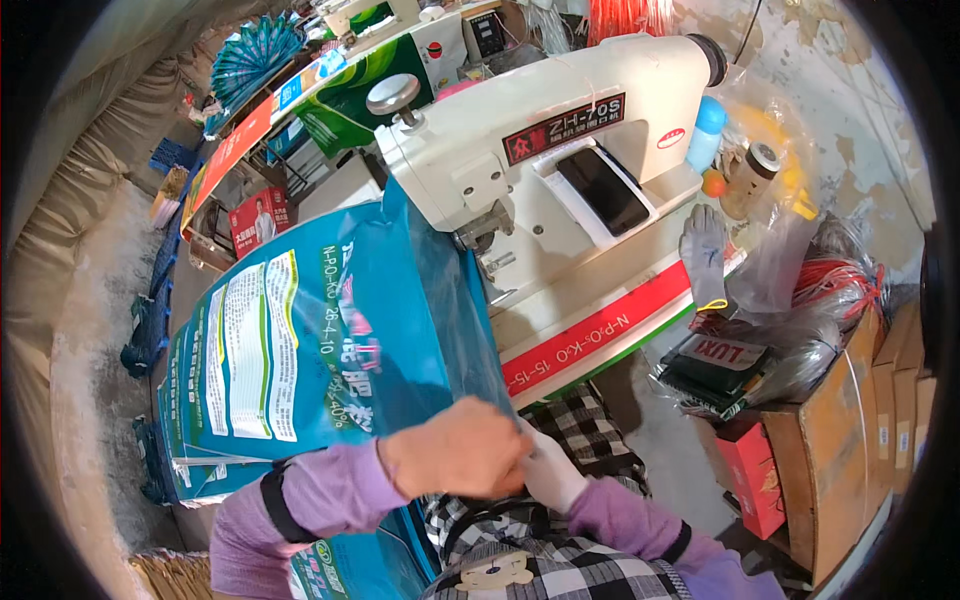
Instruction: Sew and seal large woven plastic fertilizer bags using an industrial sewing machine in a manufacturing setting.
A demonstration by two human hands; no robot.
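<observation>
My left hand [455,447] is curled closed in front of my body, at the near edge of a blue printed woven sack [400,310]. Just right of it and partly behind it is my right hand [555,474], which looks pale, perhaps gloved; its fingers are hidden. The two hands meet, and what lies between them cannot be made out. A clear plastic liner [470,345] runs along the sack's right edge down to the hands. The sack's far corner lies under the head of a white sewing machine [450,165]. More blue sacks [205,470] are stacked beneath it.
A phone [603,190] rests on the machine, and a grey glove [703,250] hangs at the table edge. Bottles, one of them a jar [750,180], stand at the machine's right. Cardboard boxes [835,460] and a red box [750,480] sit low on the right.
</observation>
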